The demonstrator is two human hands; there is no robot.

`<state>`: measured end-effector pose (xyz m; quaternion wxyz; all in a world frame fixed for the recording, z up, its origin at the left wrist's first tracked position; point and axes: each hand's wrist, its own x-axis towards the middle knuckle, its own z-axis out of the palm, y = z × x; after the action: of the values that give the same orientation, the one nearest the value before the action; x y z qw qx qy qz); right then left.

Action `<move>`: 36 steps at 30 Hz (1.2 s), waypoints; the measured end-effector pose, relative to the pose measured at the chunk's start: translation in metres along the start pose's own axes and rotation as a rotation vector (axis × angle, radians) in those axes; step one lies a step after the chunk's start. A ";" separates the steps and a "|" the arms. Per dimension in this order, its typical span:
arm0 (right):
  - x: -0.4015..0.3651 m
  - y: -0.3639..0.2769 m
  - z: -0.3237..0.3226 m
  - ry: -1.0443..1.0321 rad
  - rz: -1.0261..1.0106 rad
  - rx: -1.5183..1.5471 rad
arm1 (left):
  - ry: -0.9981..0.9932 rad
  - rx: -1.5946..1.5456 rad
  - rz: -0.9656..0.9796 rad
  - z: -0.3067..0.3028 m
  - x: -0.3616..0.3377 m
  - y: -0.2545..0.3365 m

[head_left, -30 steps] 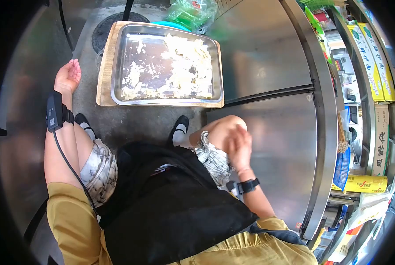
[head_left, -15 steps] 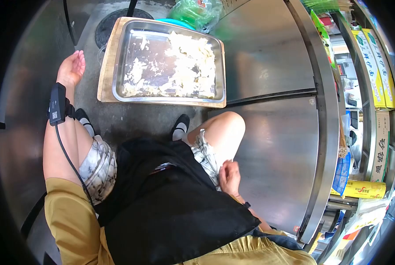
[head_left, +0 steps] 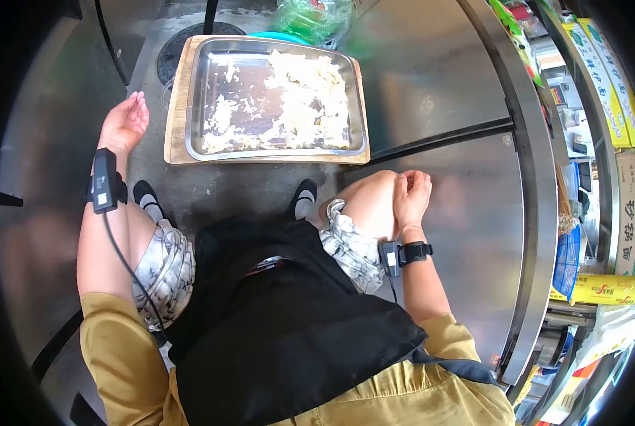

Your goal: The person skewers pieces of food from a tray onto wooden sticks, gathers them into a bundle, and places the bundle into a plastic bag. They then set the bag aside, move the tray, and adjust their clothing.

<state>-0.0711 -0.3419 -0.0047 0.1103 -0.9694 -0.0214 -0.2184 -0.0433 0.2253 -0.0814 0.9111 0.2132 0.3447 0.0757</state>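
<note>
One tray (head_left: pixel 243 85) on floor (head_left: pixel 218 188), steel cabinets (head_left: pixel 431 78), left hand (head_left: pixel 124 124) spread, right hand (head_left: pixel 411 195) slack on knee (head_left: pixel 367 202).

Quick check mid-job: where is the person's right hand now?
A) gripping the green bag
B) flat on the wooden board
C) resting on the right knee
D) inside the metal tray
C: the right hand lies against the bare right knee, well short of the metal tray of pale shreds.

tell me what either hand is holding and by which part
Nothing is held. The left hand hangs open and empty near the tray; the right hand rests on the knee.
</note>
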 end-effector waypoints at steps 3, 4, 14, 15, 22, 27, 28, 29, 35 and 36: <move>0.004 0.002 0.014 -0.013 0.024 0.048 | -0.188 -0.011 0.039 0.006 -0.006 0.018; 0.001 0.003 0.019 -0.002 0.023 0.031 | -0.236 -0.011 0.046 0.010 -0.007 0.020; -0.055 -0.046 -0.018 -0.114 -0.182 -0.044 | -0.140 0.021 0.038 0.018 0.038 0.003; -0.068 -0.048 -0.022 -0.154 -0.177 0.000 | -0.185 0.059 0.054 0.023 0.039 0.003; -0.112 -0.067 -0.046 -0.488 -0.333 0.089 | -0.131 0.094 0.026 0.033 0.054 -0.008; -0.025 -0.050 -0.019 -0.193 -0.267 -0.030 | -0.153 0.096 0.022 0.039 0.047 -0.008; -0.007 -0.041 -0.004 -0.110 -0.252 -0.060 | -0.155 0.087 0.018 0.037 0.047 -0.008; 0.004 -0.022 0.014 -0.167 -0.219 -0.024 | -0.151 0.079 0.017 0.036 0.046 -0.008; 0.039 0.009 0.034 -0.664 0.669 0.793 | -0.087 0.028 0.063 0.024 0.040 0.000; 0.038 0.016 0.038 -0.683 0.829 0.965 | -0.082 0.024 0.068 0.024 0.039 0.001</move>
<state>-0.0194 -0.3491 -0.0252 0.5871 -0.7551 0.2209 0.1907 0.0020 0.2290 -0.0878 0.9186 0.2387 0.3007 0.0939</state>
